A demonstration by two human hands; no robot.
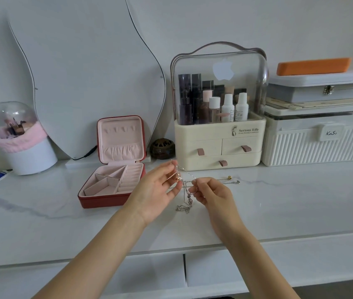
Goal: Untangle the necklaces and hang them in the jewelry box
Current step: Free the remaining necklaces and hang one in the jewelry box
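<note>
A red jewelry box [98, 199] with pink lining stands open on the white marble table, its lid upright with small hooks near the top. Just right of it, my left hand [156, 190] pinches a rose-gold chain with a small bead. My right hand [211, 194] pinches a silver chain close beside it. The tangled necklaces [185, 197] hang between both hands, and a loop of silver chain rests on the table below. Another chain end with a gold bead [229, 177] lies on the table behind my right hand.
A cream cosmetics organizer [217, 145] with drawers stands right behind my hands. A white ribbed storage box [320, 143] sits at the right, a curvy mirror [89, 78] and a brush holder [27, 145] at the left. A small dark round pot [162, 148] sits between box and organizer.
</note>
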